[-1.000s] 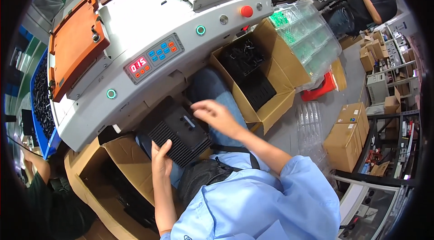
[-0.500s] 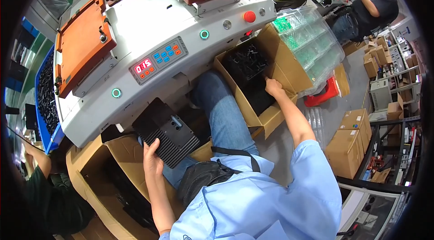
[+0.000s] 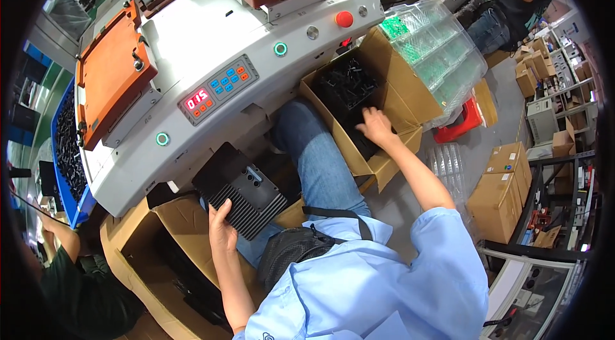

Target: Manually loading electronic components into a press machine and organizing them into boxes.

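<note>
My left hand [image 3: 223, 228] grips the near lower edge of a black panel [image 3: 239, 189], its thumb lying on the upper face. The panel is tilted, smooth at its far part and ribbed along its near part, with small holes and a pale oblong patch at its middle. My right hand [image 3: 377, 127] is over an open cardboard box [image 3: 410, 93], fingers apart above dark contents. Inside the box, a black tray [image 3: 349, 82] holds many small black pieces, just beyond my right fingers. Whether those fingertips touch anything is hard to see.
A white machine [image 3: 192, 39] with orange fixtures [image 3: 114, 74], lit buttons and a control panel stands ahead. Another cardboard box [image 3: 138, 247] is at my lower left. Clear plastic trays [image 3: 432, 52] with green boards lie beyond the right box. A blue bin [image 3: 67, 161] stands left; people work at both sides.
My right hand has moved left from the box's right wall, over the inside, and its fingers have spread. My left hand still holds the panel. The whole view has shifted slightly.
</note>
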The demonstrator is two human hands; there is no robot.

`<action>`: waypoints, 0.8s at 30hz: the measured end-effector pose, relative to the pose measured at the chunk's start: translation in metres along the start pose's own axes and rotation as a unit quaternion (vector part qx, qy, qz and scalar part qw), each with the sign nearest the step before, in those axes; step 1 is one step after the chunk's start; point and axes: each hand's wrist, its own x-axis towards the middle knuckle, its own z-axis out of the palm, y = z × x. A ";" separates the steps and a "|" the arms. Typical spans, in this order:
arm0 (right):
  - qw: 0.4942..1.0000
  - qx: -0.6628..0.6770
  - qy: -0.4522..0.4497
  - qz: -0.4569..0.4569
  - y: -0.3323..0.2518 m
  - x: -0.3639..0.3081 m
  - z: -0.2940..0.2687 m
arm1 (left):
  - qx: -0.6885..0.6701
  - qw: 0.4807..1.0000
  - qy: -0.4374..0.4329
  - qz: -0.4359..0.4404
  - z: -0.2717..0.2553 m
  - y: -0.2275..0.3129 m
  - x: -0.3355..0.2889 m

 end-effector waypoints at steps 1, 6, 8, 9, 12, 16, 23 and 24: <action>0.998 0.010 -0.045 -0.042 -0.011 -0.006 -0.002 | -0.001 1.000 0.004 -0.002 -0.002 0.001 0.001; 0.988 -0.059 -0.128 -0.067 -0.029 -0.014 0.022 | 0.002 1.000 0.011 0.002 0.007 0.007 0.003; 0.987 -0.051 -0.149 -0.038 -0.051 0.001 0.011 | -0.008 0.999 0.020 0.037 -0.005 0.011 -0.001; 0.991 -0.047 -0.121 -0.040 -0.053 0.001 0.022 | -0.008 0.999 0.000 0.037 -0.008 0.014 -0.006; 0.992 0.033 -0.079 -0.095 -0.047 -0.006 0.049 | -0.013 1.000 -0.022 0.007 -0.004 0.018 -0.007; 0.986 -0.007 -0.059 -0.153 0.022 -0.003 0.096 | -0.048 0.997 -0.058 -0.022 -0.007 0.000 0.005; 0.972 0.179 -0.113 -0.105 -0.014 0.015 0.075 | -0.065 0.994 -0.082 0.019 -0.006 0.011 -0.011; 0.961 0.214 -0.178 0.005 -0.025 0.020 0.059 | -0.064 0.994 -0.081 0.022 -0.006 0.013 -0.012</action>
